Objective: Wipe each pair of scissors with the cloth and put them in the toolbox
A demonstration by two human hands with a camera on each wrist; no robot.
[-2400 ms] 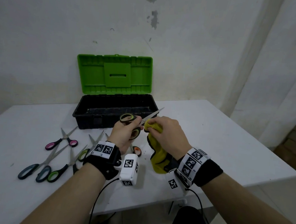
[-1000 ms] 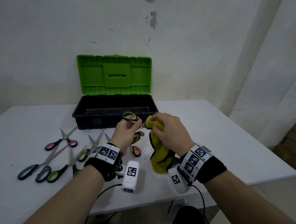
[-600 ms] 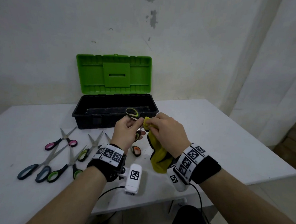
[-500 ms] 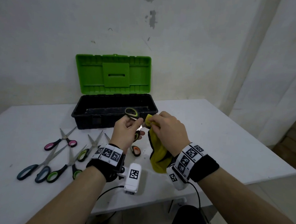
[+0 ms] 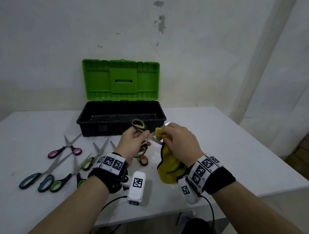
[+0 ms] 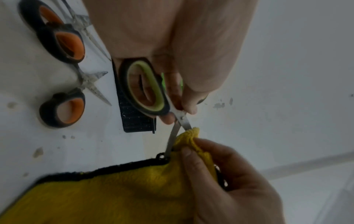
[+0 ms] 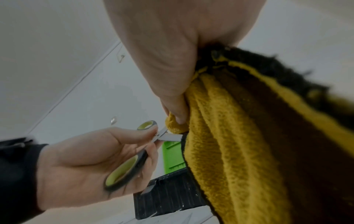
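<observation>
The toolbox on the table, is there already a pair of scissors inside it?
No, the head view shows the open toolbox holding no scissors I can see; only its dark floor shows.

Black wristbands (image 5: 110,181), checkered tags, white cameras (image 5: 136,187)

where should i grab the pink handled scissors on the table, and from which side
Take the pink-handled scissors by the two handle loops, coming from above on the near side. They lie flat and slightly open, loops toward the person, blade tips pointing away toward the toolbox, apart from the other pairs.
</observation>
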